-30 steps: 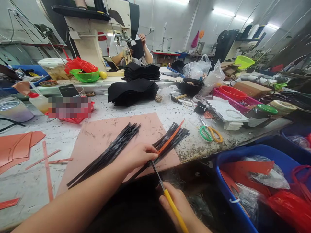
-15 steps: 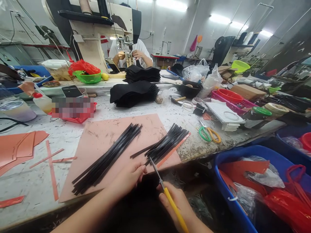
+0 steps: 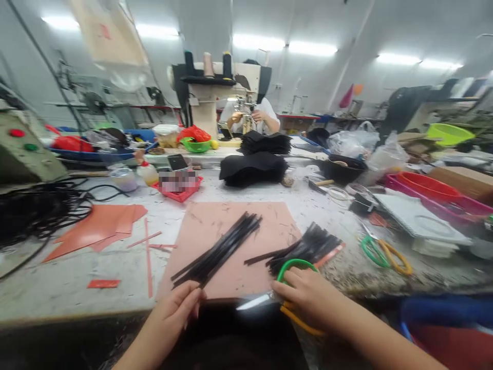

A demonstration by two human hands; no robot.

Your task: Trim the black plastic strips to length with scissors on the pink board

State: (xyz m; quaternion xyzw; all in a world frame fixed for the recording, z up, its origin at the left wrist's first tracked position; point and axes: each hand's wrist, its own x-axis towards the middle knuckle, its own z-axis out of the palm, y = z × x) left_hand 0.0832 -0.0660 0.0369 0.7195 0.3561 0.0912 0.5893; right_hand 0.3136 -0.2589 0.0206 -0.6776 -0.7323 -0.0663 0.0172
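My left hand [image 3: 180, 307] is closed, thumb against fingers, at the near end of a bundle of long black strips [image 3: 223, 246]; how many strips it pinches I cannot tell. My right hand [image 3: 304, 293] grips scissors [image 3: 254, 302] with one green and one orange handle. Their blurred blades point left, over the dark space at the table's front edge. Behind the right hand, a second bundle of shorter black strips [image 3: 311, 241] fans out beside an orange strip [image 3: 332, 254]. Both bundles lie on a pink board [image 3: 196, 216].
Another pair of scissors [image 3: 385, 252] lies to the right, near a notebook [image 3: 419, 216]. Orange pieces [image 3: 96, 226] and black cord [image 3: 42, 213] are at left. Stacked black pieces [image 3: 254, 169] stand behind the board. Farther back, a person [image 3: 250, 115] works at a sewing machine [image 3: 208, 97].
My left hand has moved from the short strips to the near end of the long bundle. My right hand has drawn the scissors back and turned their blades leftward. The camera view has swung left.
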